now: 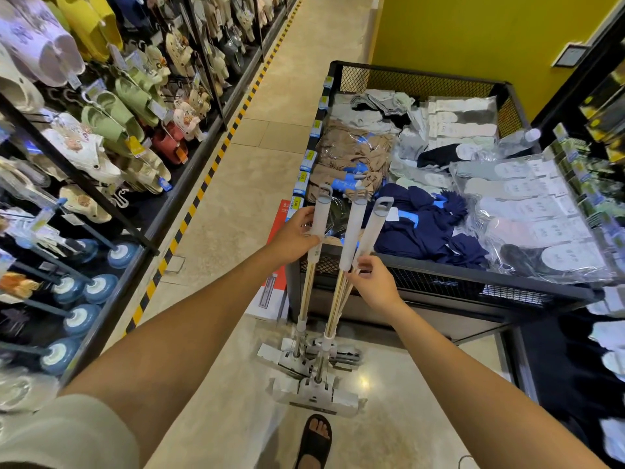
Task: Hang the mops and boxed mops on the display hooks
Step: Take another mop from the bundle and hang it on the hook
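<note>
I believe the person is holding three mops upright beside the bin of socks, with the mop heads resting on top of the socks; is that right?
Not quite. The head view shows the mop heads resting on the floor, not on the socks. The rest holds: the left hand and right hand hold three mops upright beside the bin.

Beige sleeve (67, 431), apparently black sandal (314, 441)

Bright overhead light, floor (363, 382) glare, fisheye-warped edges.
</note>
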The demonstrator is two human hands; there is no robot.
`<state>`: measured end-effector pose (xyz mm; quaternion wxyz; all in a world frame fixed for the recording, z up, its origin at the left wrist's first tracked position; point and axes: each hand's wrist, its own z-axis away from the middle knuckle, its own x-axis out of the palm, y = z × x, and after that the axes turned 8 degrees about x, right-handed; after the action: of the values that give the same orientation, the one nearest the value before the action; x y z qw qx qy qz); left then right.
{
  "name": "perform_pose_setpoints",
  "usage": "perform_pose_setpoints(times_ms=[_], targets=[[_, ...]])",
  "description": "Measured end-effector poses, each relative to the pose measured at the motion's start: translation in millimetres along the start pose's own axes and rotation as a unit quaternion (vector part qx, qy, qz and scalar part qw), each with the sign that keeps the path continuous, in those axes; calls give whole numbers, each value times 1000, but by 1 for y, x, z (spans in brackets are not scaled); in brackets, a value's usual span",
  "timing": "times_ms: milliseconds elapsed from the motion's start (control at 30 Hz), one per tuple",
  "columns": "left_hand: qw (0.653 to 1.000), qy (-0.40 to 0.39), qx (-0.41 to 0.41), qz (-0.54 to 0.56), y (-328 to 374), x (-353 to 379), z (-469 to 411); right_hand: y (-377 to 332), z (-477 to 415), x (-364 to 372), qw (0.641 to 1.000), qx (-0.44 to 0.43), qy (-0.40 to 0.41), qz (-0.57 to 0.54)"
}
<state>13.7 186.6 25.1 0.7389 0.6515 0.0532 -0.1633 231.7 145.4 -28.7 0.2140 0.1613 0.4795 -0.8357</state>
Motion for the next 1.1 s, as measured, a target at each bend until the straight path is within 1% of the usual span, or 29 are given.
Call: perform_pose_setpoints(times_ms=[100, 233, 267, 300, 367, 400, 433, 467, 500, 567, 633, 667, 733, 800, 1000, 1100], targets=[[1000, -4, 8, 5, 3, 2, -4, 6, 1, 0, 1000, -7, -2, 2], [1000, -6, 3, -27, -2, 4, -5, 11, 2, -2, 1000, -11, 12, 13], [999, 3, 3, -39, -3, 5, -4, 11, 2, -3, 1000, -7, 14, 11], [998, 36, 0, -50, -3, 7, -1, 12, 2, -3, 1000, -5, 15, 10], [986, 147, -7, -78, -5, 14, 9, 13, 2, -2, 1000, -3, 15, 8], [978, 183, -8, -99, -7, 19, 16, 14, 2, -2, 1000, -3, 15, 5], [974, 187, -4, -126, -13, 25, 21, 14, 2, -1, 1000, -2, 15, 2], [976, 161, 0, -149, -18, 33, 26, 16, 3, 0, 1000, -2, 16, 1], [980, 117, -1, -159, -23, 41, 28, 17, 3, 1, 1000, -3, 17, 0], [989, 15, -34, -144, -28, 58, 27, 19, 6, 1, 1000, -1, 15, -5], [985, -69, -53, -149, -27, 70, 21, 22, 10, -1, 1000, 2, 12, -12], [983, -93, -53, -151, -24, 75, 17, 24, 12, -2, 1000, 5, 10, -13], [987, -104, -55, -113, -23, 84, 6, 27, 17, -5, 1000, 9, 5, -9], [990, -95, -69, -74, -22, 89, -5, 32, 21, -8, 1000, 11, -3, -1], [995, -60, -76, -28, -31, 90, -15, 44, 29, -14, 999, 27, -18, 38], [996, -58, -61, -29, -33, 87, -8, 48, 30, -13, 1000, 7, -13, 28]])
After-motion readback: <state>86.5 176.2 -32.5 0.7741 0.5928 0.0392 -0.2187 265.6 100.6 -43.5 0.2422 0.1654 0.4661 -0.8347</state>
